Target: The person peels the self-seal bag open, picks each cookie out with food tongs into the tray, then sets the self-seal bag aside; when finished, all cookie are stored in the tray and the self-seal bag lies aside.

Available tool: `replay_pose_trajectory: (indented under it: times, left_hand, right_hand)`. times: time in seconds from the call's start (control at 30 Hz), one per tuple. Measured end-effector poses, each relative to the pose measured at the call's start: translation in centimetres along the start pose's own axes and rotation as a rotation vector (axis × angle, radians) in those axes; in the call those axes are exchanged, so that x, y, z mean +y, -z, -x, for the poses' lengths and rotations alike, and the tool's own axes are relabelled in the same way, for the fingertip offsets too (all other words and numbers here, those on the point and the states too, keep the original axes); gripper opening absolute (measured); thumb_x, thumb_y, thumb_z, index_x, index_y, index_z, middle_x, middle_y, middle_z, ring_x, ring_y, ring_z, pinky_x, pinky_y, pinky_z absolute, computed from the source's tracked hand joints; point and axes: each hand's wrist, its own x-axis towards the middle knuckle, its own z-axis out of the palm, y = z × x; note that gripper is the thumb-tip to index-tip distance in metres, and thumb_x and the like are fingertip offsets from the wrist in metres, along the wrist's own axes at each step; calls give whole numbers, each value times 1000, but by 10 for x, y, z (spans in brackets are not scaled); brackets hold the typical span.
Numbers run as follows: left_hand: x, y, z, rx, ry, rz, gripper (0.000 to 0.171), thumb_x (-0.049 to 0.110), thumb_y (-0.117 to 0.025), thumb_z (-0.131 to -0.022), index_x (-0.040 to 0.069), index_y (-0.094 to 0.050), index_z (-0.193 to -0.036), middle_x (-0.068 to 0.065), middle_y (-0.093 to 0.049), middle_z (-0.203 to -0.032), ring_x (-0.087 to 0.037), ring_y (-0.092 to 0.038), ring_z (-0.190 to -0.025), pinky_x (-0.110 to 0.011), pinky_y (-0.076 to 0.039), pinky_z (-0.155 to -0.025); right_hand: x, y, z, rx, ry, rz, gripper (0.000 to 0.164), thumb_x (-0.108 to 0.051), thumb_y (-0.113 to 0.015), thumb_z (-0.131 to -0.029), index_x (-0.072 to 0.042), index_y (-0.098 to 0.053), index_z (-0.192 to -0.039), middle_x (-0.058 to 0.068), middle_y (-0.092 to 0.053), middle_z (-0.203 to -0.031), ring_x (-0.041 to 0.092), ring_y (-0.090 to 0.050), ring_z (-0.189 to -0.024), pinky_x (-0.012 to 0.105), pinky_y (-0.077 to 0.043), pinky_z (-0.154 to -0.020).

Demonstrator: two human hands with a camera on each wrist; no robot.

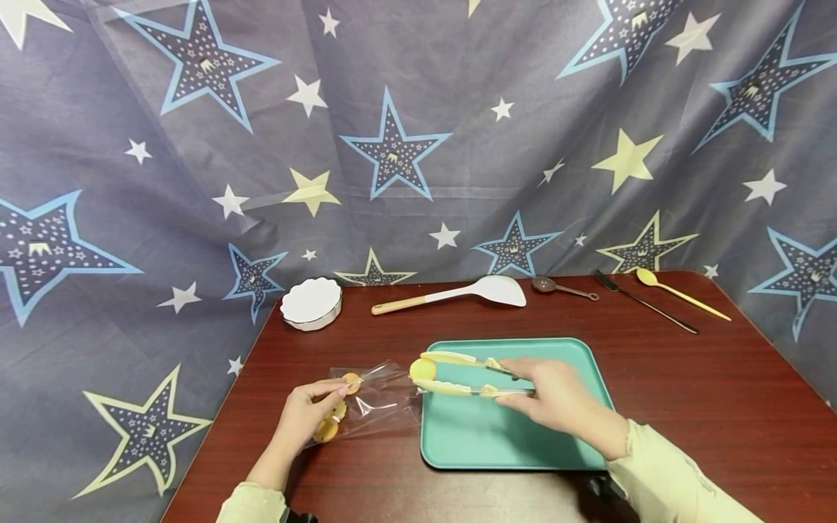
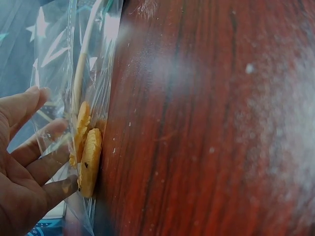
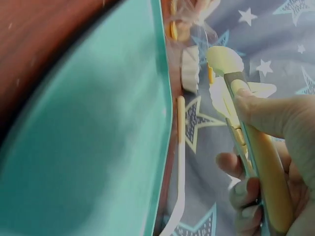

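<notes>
My left hand [image 1: 307, 412] pinches the clear plastic bag [image 1: 387, 408] on the table, left of the tray. Inside the bag are several round golden biscuits [image 2: 90, 162], bunched near the fingers. In my right hand [image 1: 564, 398] is a pair of pale yellow kitchen tongs [image 1: 451, 388], held over the turquoise tray [image 1: 523, 443]. One round yellow biscuit [image 1: 423, 370] sits between the tong tips, above the tray's left edge by the bag's end. From the right wrist view, the thumb presses one tong arm while the fingers curl under the other.
A white fluted dish [image 1: 312, 303] stands at the back left. Along the back edge lie a white spatula [image 1: 500, 289] with a wooden handle, a brown measuring spoon [image 1: 546, 285], a thin black-bladed spreader [image 1: 644, 301] and a yellow spoon [image 1: 680, 292]. A starred curtain [image 1: 418, 232] hangs behind the table.
</notes>
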Motion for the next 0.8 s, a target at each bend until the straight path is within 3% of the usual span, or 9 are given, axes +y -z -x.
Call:
replay_pose_trajectory:
  times: [0.17,0.4,0.8]
  left_hand:
    - [-1,1,-1,6,7,2,15,13,-75,-86,7,-78,-99,-5,-73,-106,-22,-63,-111,-11,-42,-89]
    - [-1,2,0,-6,4,23,15,12,-75,-86,8,-78,-100,-7,-72,-109,-23,-62,-112,-14,-44,-89]
    - [-1,1,-1,2,5,7,15,14,-76,-86,7,-78,-99,-6,-73,-108,-23,-63,-112,-12,-44,-89]
  right_hand:
    - [16,9,4,4,-93,55,57,-42,-78,-80,-9,-68,-125,6,-71,-114,23,-69,-96,44,-55,-75]
    - [38,4,9,-36,-191,94,56,-42,-79,-79,-12,-68,-125,6,-71,-114,25,-68,-96,45,-55,-69]
    - [53,-9,11,-124,-244,75,56,-43,-77,-81,-10,-67,-125,10,-70,-115,30,-66,-101,45,-55,-67]
